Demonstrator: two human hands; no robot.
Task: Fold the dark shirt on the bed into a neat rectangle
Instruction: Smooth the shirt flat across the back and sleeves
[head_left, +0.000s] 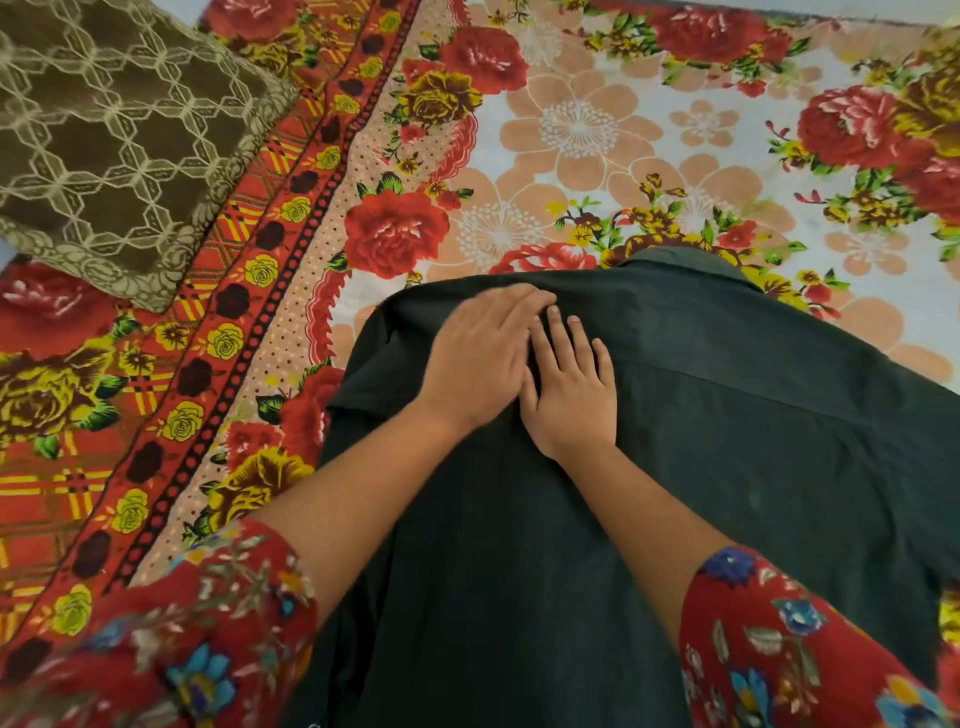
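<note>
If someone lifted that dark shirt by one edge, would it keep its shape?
Probably not: the dark shirt shows soft creases and lies limp on the bedsheet. Pushed, it would likely bunch, as it folds beside the left hand.

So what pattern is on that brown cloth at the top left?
The brown cloth bears a cream geometric lattice with a leafy border; head view.

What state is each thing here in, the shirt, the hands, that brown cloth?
Dark green shirt: spread on the floral bedsheet, not yet a rectangle.
Left hand: open, pressing flat on the shirt.
Right hand: open, flat on the shirt, beside the left.
Brown lace-patterned cloth: lying apart, untouched.
</note>
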